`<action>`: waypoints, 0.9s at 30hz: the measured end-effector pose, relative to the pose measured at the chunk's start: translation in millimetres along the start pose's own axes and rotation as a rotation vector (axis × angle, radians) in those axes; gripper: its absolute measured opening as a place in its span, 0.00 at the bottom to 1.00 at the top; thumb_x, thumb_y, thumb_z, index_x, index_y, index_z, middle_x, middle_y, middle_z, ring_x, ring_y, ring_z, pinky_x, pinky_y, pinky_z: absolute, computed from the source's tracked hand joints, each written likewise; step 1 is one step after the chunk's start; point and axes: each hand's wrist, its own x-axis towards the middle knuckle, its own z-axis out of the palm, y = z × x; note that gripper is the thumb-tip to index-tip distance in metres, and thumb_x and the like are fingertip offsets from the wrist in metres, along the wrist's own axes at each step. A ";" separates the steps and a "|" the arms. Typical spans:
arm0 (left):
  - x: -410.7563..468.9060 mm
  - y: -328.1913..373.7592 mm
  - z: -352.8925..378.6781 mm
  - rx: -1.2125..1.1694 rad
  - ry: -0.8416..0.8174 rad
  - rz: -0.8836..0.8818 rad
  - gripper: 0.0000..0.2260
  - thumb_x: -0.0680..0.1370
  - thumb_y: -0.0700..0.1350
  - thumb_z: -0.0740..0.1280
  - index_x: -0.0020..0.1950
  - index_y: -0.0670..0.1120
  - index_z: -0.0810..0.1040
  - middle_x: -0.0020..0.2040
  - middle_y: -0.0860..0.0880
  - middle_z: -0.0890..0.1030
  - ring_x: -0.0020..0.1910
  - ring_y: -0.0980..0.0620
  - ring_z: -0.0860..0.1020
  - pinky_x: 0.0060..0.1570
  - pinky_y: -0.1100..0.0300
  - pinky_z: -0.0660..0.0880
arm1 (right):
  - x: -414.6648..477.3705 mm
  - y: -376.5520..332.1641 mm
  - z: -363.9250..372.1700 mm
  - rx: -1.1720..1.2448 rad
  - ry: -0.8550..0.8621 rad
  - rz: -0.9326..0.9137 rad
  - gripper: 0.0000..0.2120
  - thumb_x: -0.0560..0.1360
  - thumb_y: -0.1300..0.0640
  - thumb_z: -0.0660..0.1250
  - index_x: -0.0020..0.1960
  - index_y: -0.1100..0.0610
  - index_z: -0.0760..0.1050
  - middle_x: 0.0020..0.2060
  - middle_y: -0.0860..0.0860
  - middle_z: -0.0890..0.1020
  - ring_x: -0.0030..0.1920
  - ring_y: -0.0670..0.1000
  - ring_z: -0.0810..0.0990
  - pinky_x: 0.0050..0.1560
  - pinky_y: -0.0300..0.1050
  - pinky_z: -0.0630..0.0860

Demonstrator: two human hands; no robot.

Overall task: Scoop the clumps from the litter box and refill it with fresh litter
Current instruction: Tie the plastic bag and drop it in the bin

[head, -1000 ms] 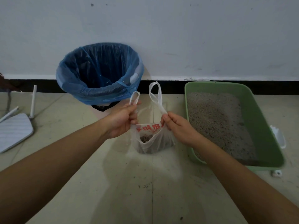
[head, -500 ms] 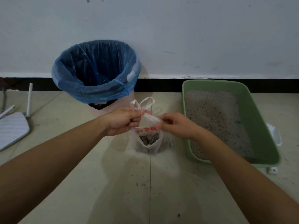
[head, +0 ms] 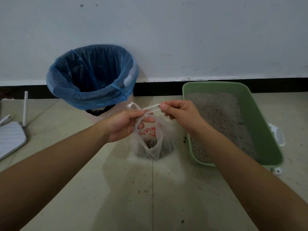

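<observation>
A small clear plastic bag (head: 150, 144) with red print stands on the floor, with grey clumps showing inside it. My left hand (head: 124, 125) pinches one of its white handles. My right hand (head: 180, 114) pinches the other handle, stretched taut between the two hands and crossing the first. To the right lies the green litter box (head: 260, 127), filled with grey litter (head: 220, 117). A white scoop (head: 277, 135) rests against the box's right side.
A bin lined with a blue bag (head: 93, 77) stands against the white wall, behind and left of the small bag. A white router with antennas (head: 11, 139) lies at the left edge. Bits of litter dot the tiled floor.
The hands held the two handles apart and upright, then brought them together. The handles are now crossed, with my right hand pulling one taut to the right.
</observation>
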 end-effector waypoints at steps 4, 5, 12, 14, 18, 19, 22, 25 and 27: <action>-1.5 -1.3 -6.8 -0.164 0.093 0.059 0.12 0.80 0.37 0.62 0.63 0.39 0.77 0.59 0.39 0.82 0.47 0.51 0.80 0.56 0.60 0.78 | -5.4 12.6 -0.3 -0.016 -0.072 0.147 0.04 0.72 0.62 0.72 0.42 0.62 0.85 0.35 0.56 0.83 0.34 0.47 0.77 0.35 0.40 0.73; -2.1 -2.1 -7.7 -0.172 0.092 0.061 0.12 0.80 0.36 0.62 0.63 0.39 0.76 0.60 0.38 0.81 0.53 0.49 0.80 0.58 0.58 0.77 | -7.2 16.7 1.7 -0.053 -0.086 0.180 0.05 0.72 0.61 0.73 0.42 0.63 0.85 0.35 0.57 0.83 0.34 0.48 0.77 0.35 0.40 0.73; -2.7 -7.1 -11.3 -0.101 0.134 0.105 0.11 0.79 0.34 0.63 0.61 0.38 0.78 0.53 0.41 0.84 0.43 0.54 0.82 0.59 0.56 0.77 | -11.8 23.9 16.1 -0.285 -0.215 0.241 0.10 0.68 0.54 0.79 0.45 0.58 0.83 0.35 0.47 0.81 0.32 0.41 0.76 0.32 0.31 0.72; -4.5 -5.0 -16.3 -0.023 0.144 0.113 0.11 0.79 0.34 0.63 0.60 0.38 0.79 0.50 0.43 0.84 0.43 0.53 0.81 0.59 0.55 0.75 | -7.0 31.4 18.1 -0.353 -0.102 0.111 0.15 0.66 0.52 0.81 0.47 0.53 0.78 0.45 0.49 0.79 0.40 0.45 0.75 0.38 0.34 0.73; -7.1 -3.4 -19.6 0.043 0.127 0.098 0.11 0.79 0.33 0.63 0.59 0.38 0.80 0.48 0.43 0.84 0.44 0.52 0.81 0.55 0.59 0.78 | -0.1 44.2 22.8 -0.515 -0.193 0.035 0.33 0.68 0.45 0.77 0.70 0.45 0.68 0.69 0.51 0.68 0.68 0.52 0.67 0.68 0.51 0.69; -7.1 -3.2 -18.8 0.047 0.115 0.099 0.10 0.79 0.33 0.63 0.58 0.38 0.80 0.48 0.43 0.83 0.44 0.52 0.81 0.53 0.60 0.79 | -0.4 45.9 26.9 -0.533 -0.227 0.015 0.33 0.70 0.44 0.75 0.72 0.45 0.67 0.71 0.51 0.67 0.71 0.52 0.65 0.71 0.52 0.65; -5.9 -2.9 -18.0 0.061 0.136 0.103 0.10 0.79 0.34 0.63 0.58 0.38 0.80 0.46 0.43 0.83 0.42 0.53 0.80 0.51 0.61 0.79 | 0.9 48.9 37.6 -0.448 -0.157 -0.012 0.15 0.77 0.49 0.69 0.61 0.52 0.79 0.60 0.52 0.78 0.61 0.50 0.75 0.61 0.45 0.74; 0.1 -9.0 -18.4 0.127 0.311 0.106 0.07 0.79 0.36 0.65 0.55 0.39 0.81 0.47 0.43 0.84 0.46 0.50 0.80 0.51 0.61 0.79 | 1.0 48.3 35.1 -0.261 -0.029 0.034 0.06 0.78 0.52 0.68 0.50 0.53 0.81 0.42 0.48 0.79 0.38 0.46 0.77 0.37 0.36 0.72; 4.4 -13.3 -15.6 0.139 0.424 0.121 0.06 0.79 0.36 0.65 0.52 0.40 0.82 0.47 0.42 0.82 0.47 0.49 0.79 0.52 0.60 0.78 | -0.9 43.3 31.9 -0.190 -0.081 0.069 0.05 0.78 0.54 0.68 0.46 0.55 0.80 0.33 0.48 0.75 0.31 0.44 0.71 0.30 0.34 0.68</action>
